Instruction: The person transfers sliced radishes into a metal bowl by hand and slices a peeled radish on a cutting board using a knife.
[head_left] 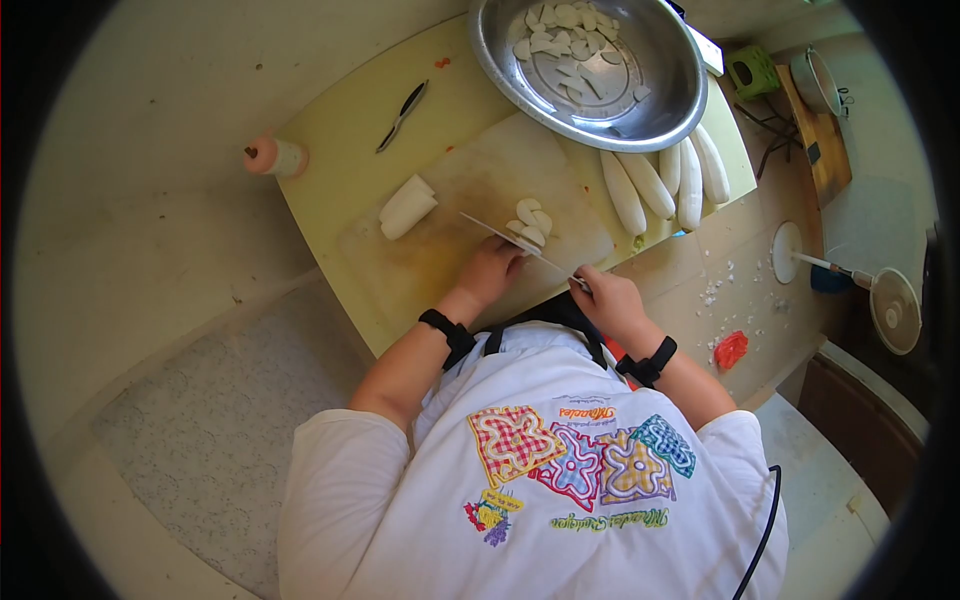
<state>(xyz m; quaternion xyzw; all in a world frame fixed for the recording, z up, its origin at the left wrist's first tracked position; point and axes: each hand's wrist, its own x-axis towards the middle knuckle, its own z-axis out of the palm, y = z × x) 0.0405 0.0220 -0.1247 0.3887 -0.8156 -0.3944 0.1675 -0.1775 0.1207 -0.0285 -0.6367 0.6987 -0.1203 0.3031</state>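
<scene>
My right hand (610,300) is wrapped round the handle of a kitchen knife (500,235), whose blade slants up to the left over the cutting board (400,285). On the near side of the blade, my left hand (488,272) has its fingers bent over a piece of white radish, mostly hidden beneath them. Just past the blade lie several thin white radish slices (532,215). Two thicker cut lengths of white radish (407,207) rest side by side at the board's left.
A large metal basin (490,75) holding radish slices stands at the table's back. Several whole peeled radishes (622,195) lie at the right edge. A peeler (402,117) and a pink-capped bottle (276,157) are at left. A fan (893,310) stands on the right, beyond scraps on the floor.
</scene>
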